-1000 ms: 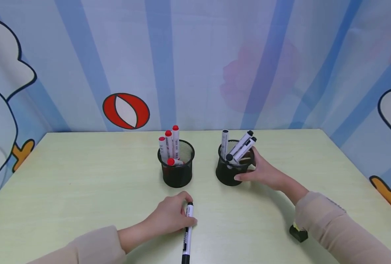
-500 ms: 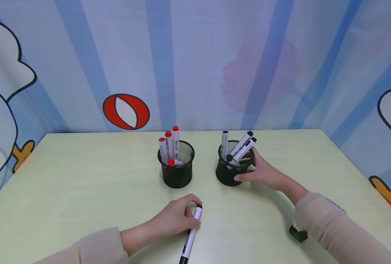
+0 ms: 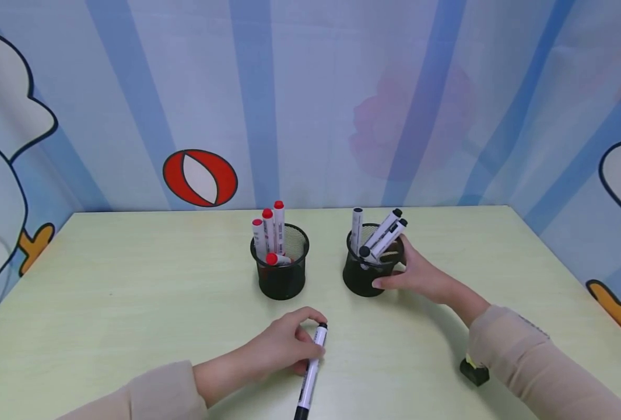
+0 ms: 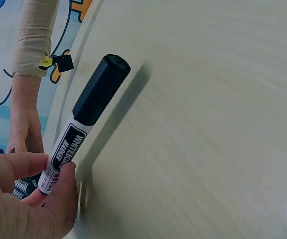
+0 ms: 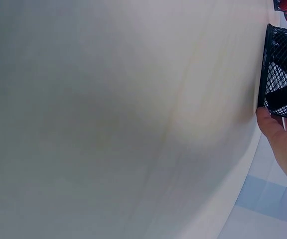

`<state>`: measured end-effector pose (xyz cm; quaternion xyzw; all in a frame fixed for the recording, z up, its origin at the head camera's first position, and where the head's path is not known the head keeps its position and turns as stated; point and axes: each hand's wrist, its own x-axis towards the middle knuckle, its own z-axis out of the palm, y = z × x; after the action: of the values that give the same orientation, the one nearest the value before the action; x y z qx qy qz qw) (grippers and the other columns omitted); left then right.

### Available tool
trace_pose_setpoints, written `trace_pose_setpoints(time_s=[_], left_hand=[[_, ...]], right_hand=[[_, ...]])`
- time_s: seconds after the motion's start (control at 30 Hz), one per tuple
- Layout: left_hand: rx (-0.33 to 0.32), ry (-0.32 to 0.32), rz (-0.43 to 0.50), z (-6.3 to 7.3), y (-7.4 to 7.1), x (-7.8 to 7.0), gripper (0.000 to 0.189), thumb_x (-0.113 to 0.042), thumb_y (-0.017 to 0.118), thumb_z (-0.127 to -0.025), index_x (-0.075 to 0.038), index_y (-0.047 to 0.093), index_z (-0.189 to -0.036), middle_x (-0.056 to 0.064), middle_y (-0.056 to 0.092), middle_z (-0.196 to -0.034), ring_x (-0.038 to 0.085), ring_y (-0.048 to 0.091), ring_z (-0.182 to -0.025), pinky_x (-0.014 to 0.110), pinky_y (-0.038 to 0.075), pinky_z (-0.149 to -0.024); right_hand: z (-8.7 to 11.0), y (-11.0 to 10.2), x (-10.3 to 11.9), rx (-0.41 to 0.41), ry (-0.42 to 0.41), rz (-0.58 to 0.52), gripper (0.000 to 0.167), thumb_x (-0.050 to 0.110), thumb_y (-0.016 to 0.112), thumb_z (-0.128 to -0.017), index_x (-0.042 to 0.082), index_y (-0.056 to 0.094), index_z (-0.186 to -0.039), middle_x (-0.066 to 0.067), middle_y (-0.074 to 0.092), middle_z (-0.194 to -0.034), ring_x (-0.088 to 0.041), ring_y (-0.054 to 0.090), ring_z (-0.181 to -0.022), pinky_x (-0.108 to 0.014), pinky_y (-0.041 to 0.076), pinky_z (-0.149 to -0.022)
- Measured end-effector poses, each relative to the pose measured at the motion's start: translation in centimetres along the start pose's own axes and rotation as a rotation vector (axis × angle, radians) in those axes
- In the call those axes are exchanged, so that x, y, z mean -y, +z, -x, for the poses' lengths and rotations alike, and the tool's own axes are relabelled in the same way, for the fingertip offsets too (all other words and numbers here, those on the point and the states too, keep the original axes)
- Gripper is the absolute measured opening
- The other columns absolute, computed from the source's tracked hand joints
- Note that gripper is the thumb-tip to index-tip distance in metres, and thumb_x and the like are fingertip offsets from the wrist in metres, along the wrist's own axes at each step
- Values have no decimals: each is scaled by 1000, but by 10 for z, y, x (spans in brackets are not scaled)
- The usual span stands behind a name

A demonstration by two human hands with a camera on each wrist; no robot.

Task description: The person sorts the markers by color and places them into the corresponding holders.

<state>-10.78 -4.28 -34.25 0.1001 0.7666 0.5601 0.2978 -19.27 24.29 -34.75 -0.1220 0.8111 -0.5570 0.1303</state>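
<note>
My left hand (image 3: pixel 281 344) pinches a black-capped whiteboard marker (image 3: pixel 312 373) between thumb and fingers, near the end away from the cap. In the left wrist view the marker (image 4: pixel 81 122) slants over the table, its black cap pointing up and its shadow beside it. My right hand (image 3: pixel 417 274) grips the right-hand black mesh pen cup (image 3: pixel 362 279) round its right side. Several black-ended markers (image 3: pixel 386 236) lean inside that cup. In the right wrist view the thumb and fingers lie against the mesh cup (image 5: pixel 285 74).
A second black mesh pen cup (image 3: pixel 282 283), with several red-capped markers (image 3: pixel 268 230) in it, stands left of the gripped one. A small black block (image 3: pixel 474 371) shows at the right sleeve. Behind the pale table (image 3: pixel 132 280) hangs a blue striped backdrop (image 3: pixel 315 105).
My left hand has shifted a little to the right with the marker, which has gone from nearly straight to slanting. My right hand and both cups have stayed in place.
</note>
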Motion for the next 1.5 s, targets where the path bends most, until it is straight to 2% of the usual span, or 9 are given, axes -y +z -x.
trace_pose_setpoints(time_s=[0.37,0.7,1.07,1.5], left_hand=[[-13,-7,10,-3,4,-17,45,-5,67,-84,-13,51,-125,11,56,-82,18,57,-63,28,54,-59],[-26,39,44,-8,5,-34,46,-5,66,-85,-13,49,-127,12,55,-89,19,59,-69,33,56,-64],[-73,121,65,-8,1,-62,47,-6,65,-86,-12,48,-129,13,54,-94,19,62,-74,37,56,-67],[-125,146,96,-12,1,-85,49,-7,66,-86,-18,48,-130,14,54,-97,20,64,-76,38,56,-69]], right_hand=[[-1,0,0,-5,6,24,106,16,79,-74,16,3,-147,-17,23,-147,-35,14,-138,-58,14,-108],[0,0,0,-14,3,33,103,16,79,-73,15,7,-146,-18,25,-146,-35,16,-137,-59,15,-107],[0,-1,0,-6,-7,48,100,17,79,-74,15,9,-145,-16,26,-146,-35,16,-136,-61,14,-106],[0,-1,0,-2,-23,59,97,16,78,-74,16,11,-143,-16,27,-146,-34,18,-135,-61,17,-105]])
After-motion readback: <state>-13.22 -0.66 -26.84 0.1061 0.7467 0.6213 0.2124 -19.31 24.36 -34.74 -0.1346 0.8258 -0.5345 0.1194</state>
